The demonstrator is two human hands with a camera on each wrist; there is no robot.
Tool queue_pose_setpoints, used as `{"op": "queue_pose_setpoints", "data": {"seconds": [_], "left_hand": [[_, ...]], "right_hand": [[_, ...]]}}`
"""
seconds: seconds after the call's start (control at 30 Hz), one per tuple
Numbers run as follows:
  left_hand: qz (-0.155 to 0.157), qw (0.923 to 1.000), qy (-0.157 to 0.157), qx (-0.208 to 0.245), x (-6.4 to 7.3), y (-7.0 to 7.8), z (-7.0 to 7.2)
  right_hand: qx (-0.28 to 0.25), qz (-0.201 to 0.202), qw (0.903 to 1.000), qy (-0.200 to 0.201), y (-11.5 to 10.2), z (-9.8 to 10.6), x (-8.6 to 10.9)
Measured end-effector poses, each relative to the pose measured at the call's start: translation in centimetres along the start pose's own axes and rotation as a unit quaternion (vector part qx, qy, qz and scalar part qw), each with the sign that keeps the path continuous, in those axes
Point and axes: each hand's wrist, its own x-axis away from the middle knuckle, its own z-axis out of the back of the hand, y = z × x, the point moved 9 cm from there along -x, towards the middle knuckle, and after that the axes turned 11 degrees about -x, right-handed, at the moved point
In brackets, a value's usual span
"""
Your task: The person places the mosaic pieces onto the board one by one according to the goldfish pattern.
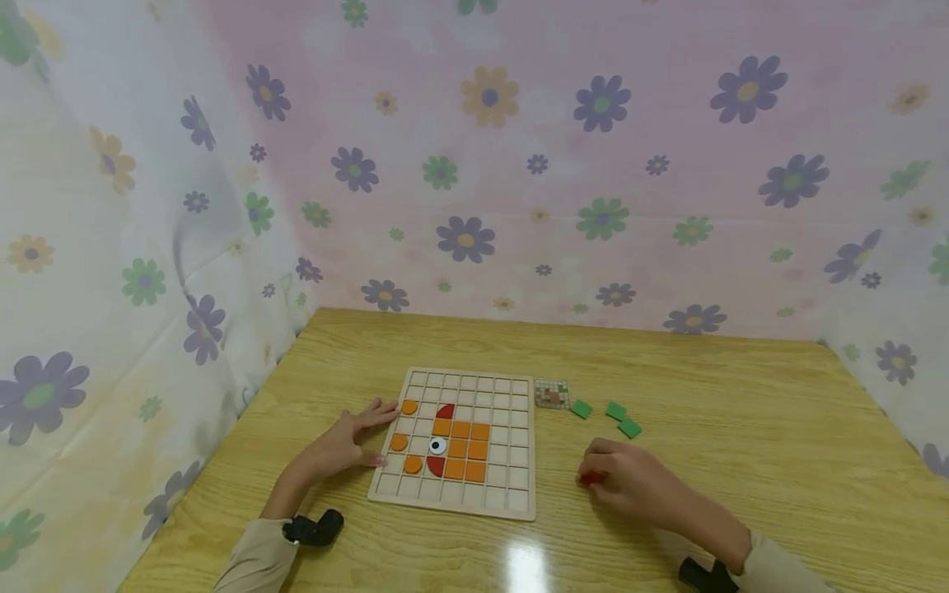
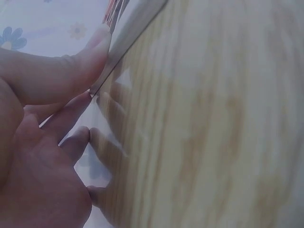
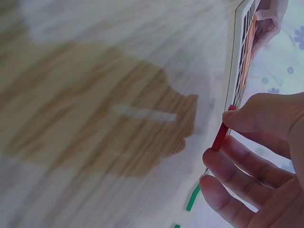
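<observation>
A light wooden grid board (image 1: 511,501) lies on the table with orange squares (image 1: 460,450), three orange discs (image 1: 399,443), two red curved pieces (image 1: 436,467) and a round eye piece (image 1: 438,445) in its cells. My left hand (image 1: 337,442) is spread at the board's left edge, thumb and fingertips touching the rim. Right of the board, my right hand (image 1: 630,486) pinches a thin red piece (image 3: 221,134) between thumb and fingers, above the tabletop. Most of that piece's face is hidden; the right wrist view shows it edge-on.
A small pattern card (image 1: 552,394) lies against the board's upper right side. Beside it are several green squares (image 1: 582,408) on the wooden table (image 1: 712,395). Flowered cloth (image 1: 534,165) hangs behind the table and at both sides.
</observation>
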Motion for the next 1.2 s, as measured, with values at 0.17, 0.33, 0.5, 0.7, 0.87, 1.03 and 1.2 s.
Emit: {"op": "queue_pose_setpoints", "data": {"seconds": [0.17,0.33,0.5,0.7,0.87,1.03,1.2], "left_hand": [[0.000,1.0000,-0.004,-0.001,-0.1,0.3,0.1],[0.002,0.9999,-0.009,0.005,-0.3,0.6,0.1],[-0.001,0.9999,-0.012,0.002,-0.2,0.6,0.1],[0.000,1.0000,-0.009,-0.001,-0.1,0.5,0.2],[-0.001,1.0000,-0.008,0.001,-0.1,0.3,0.1],[-0.004,1.0000,-0.005,-0.001,-0.1,0.2,0.1],[0.001,1.0000,-0.006,0.001,-0.1,0.1,0.1]], "right_hand": [[-0.006,0.001,0.9999,-0.014,-0.3,-0.7,-1.0],[-0.016,0.003,0.9997,-0.021,-0.5,-1.3,-1.7],[-0.009,0.007,0.9997,-0.023,-0.6,-1.9,-2.5],[-0.010,0.026,0.9995,-0.016,-1.2,-2.5,-3.7],[-0.023,0.039,0.9988,-0.015,-1.8,-3.1,-4.7],[-0.027,0.059,0.9977,-0.017,-2.6,-3.9,-5.7],[-0.029,0.064,0.9971,-0.030,-3.0,-4.8,-6.5]]}}
